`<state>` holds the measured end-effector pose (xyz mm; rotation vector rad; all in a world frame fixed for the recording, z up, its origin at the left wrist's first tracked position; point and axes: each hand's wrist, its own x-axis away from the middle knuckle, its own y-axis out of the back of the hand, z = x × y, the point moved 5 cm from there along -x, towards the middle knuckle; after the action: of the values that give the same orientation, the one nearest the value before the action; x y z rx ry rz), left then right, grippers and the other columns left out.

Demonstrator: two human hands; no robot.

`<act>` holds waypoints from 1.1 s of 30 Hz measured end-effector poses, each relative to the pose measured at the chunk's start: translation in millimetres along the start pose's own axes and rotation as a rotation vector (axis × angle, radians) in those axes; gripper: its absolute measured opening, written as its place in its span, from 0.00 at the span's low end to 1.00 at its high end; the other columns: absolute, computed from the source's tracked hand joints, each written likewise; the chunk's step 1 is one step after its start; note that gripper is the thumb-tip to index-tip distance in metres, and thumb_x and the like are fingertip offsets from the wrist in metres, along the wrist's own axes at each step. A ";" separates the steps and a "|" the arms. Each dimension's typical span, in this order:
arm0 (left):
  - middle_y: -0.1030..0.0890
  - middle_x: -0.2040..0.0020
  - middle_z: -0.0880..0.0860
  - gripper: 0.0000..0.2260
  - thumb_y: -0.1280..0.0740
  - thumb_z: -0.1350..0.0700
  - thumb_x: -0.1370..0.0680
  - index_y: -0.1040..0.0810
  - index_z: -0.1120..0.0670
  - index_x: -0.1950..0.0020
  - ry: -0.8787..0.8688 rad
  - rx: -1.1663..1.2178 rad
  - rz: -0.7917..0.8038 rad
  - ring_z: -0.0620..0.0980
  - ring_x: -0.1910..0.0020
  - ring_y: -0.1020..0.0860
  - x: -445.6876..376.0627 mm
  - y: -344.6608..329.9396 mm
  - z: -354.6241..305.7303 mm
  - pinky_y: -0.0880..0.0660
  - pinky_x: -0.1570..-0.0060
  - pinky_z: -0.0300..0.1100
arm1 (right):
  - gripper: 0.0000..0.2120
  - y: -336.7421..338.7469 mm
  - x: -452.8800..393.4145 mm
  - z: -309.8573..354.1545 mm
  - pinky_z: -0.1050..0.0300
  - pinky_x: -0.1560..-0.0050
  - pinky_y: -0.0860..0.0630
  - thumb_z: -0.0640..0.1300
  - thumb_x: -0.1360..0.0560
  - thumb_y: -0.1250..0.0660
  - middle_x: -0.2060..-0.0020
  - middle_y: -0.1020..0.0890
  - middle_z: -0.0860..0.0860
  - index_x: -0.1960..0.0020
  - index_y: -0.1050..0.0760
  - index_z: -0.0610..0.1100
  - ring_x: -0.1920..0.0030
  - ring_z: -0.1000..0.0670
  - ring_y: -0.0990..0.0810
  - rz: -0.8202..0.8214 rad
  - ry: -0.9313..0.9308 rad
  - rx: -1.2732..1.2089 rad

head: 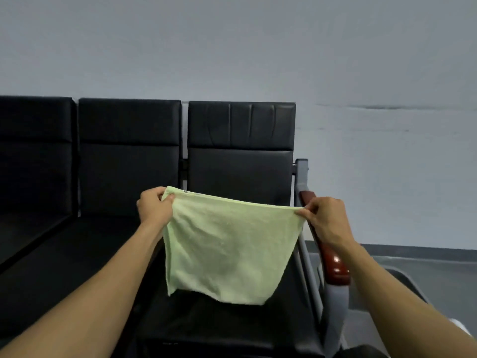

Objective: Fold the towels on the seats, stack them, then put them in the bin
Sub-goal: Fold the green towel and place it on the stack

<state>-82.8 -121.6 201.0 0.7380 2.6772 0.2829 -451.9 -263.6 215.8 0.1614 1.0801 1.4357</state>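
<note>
Head view: green towel [227,251] held up by its two top corners over the rightmost seat [232,321].
My left hand [154,208] pinches the top-left corner, my right hand [322,218] pinches the top-right, by the wooden armrest [333,259]. Top edge runs left-right between my fingers, slightly higher on the left; towel hangs free below both, so the fold looks like corner-to-corner. No bin visible.

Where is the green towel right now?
In the head view, the green towel hangs in the air between the left hand and right hand, each pinching a top corner, over the rightmost black seat.
</note>
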 end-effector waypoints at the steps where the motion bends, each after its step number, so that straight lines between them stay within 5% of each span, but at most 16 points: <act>1: 0.16 0.56 0.53 0.07 0.33 0.62 0.20 0.16 0.54 0.52 -0.010 0.012 -0.010 0.54 0.52 0.18 0.9 4.4 -10.1 0.20 0.49 0.50 | 0.10 10.0 -1.7 6.5 0.66 0.67 0.33 0.43 0.27 0.23 0.69 0.21 0.52 0.63 0.21 0.40 0.66 0.53 0.23 -0.052 -0.009 -0.044; 4: 0.16 0.53 0.52 0.07 0.34 0.62 0.19 0.16 0.54 0.51 -0.029 0.056 -0.048 0.52 0.50 0.19 1.4 15.0 -32.1 0.22 0.48 0.47 | 0.07 30.4 -6.6 24.5 0.61 0.65 0.30 0.38 0.25 0.27 0.64 0.20 0.49 0.57 0.24 0.40 0.63 0.50 0.23 -0.122 -0.005 -0.137; 7: 0.18 0.52 0.52 0.07 0.34 0.62 0.19 0.17 0.54 0.49 -0.043 0.060 -0.076 0.51 0.49 0.21 3.0 26.3 -47.7 0.27 0.50 0.43 | 0.05 35.8 -13.1 39.6 0.59 0.61 0.30 0.37 0.22 0.32 0.58 0.20 0.48 0.47 0.20 0.40 0.56 0.47 0.21 0.021 0.069 -0.013; 12: 0.17 0.53 0.53 0.07 0.35 0.61 0.19 0.17 0.55 0.49 -0.080 0.028 -0.081 0.52 0.51 0.19 6.3 38.8 -62.9 0.25 0.53 0.44 | 0.07 64.2 -11.6 63.1 0.63 0.60 0.34 0.38 0.21 0.33 0.59 0.20 0.50 0.57 0.20 0.41 0.58 0.51 0.24 -0.245 0.119 -0.060; 15: 0.17 0.54 0.53 0.08 0.35 0.60 0.19 0.20 0.53 0.56 -0.091 -0.013 -0.050 0.55 0.49 0.20 4.9 46.3 -65.4 0.22 0.52 0.49 | 0.07 68.6 -9.9 66.7 0.70 0.63 0.35 0.39 0.21 0.34 0.62 0.21 0.52 0.57 0.22 0.42 0.61 0.53 0.25 -0.246 0.063 -0.155; 20: 0.21 0.52 0.57 0.09 0.42 0.58 0.16 0.25 0.55 0.52 -0.149 -0.064 0.061 0.56 0.55 0.22 13.8 49.3 -69.1 0.27 0.62 0.48 | 0.08 69.8 0.0 69.3 0.60 0.61 0.31 0.43 0.18 0.42 0.58 0.25 0.52 0.51 0.28 0.40 0.58 0.51 0.28 -0.212 -0.092 -0.399; 33: 0.23 0.55 0.55 0.10 0.46 0.59 0.15 0.26 0.58 0.51 -0.221 -0.208 0.145 0.51 0.59 0.28 33.6 36.7 -57.1 0.34 0.66 0.45 | 0.07 57.8 26.3 56.4 0.64 0.63 0.34 0.43 0.16 0.46 0.59 0.29 0.55 0.46 0.32 0.41 0.61 0.57 0.30 -0.271 -0.173 -0.369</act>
<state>-114.8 -78.5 254.4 0.8456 2.3494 0.4788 -460.9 -201.2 272.6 -0.1197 0.6543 1.3220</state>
